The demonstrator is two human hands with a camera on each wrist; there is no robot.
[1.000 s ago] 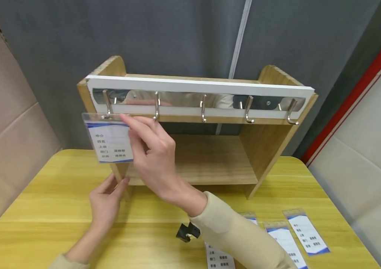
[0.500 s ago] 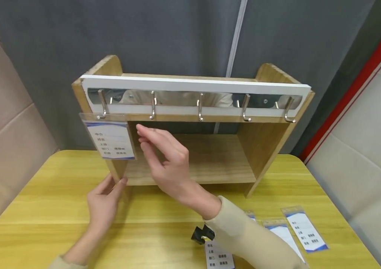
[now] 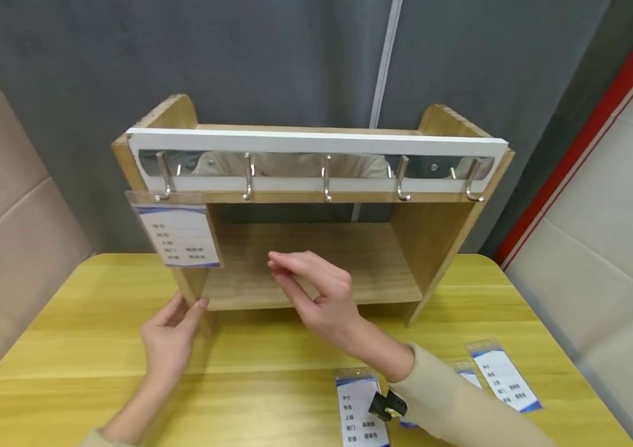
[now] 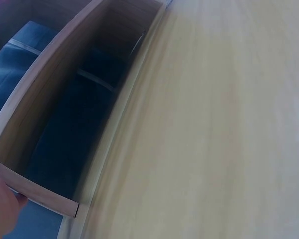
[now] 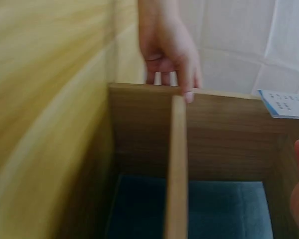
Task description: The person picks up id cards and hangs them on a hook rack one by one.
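A badge holder in clear plastic [image 3: 182, 236] with a white card and blue edges hangs from the leftmost metal hook [image 3: 165, 174]. That hook is one of several on the white rail [image 3: 316, 139] across the front of a wooden shelf [image 3: 372, 242]. My left hand [image 3: 166, 344] grips the lower left side panel [image 3: 190, 282], its thumb at the shelf board's corner; the right wrist view also shows this left hand [image 5: 172, 50]. Before the shelf, my right hand [image 3: 324, 295] floats with nothing in it, fingers loosely bent, thumb close to the fingertips.
On the yellow wooden table [image 3: 271, 354] lie more badge holders: one near the front middle [image 3: 358, 413], another at the right [image 3: 503, 379]. A third badge holder [image 3: 468, 374] is partly covered by the right sleeve [image 3: 461, 403]. A grey partition [image 3: 271, 62] stands behind.
My right hand has let go of the badge holder on the leftmost hook and moved right and down, away from it. The left hand keeps its grip on the side panel.
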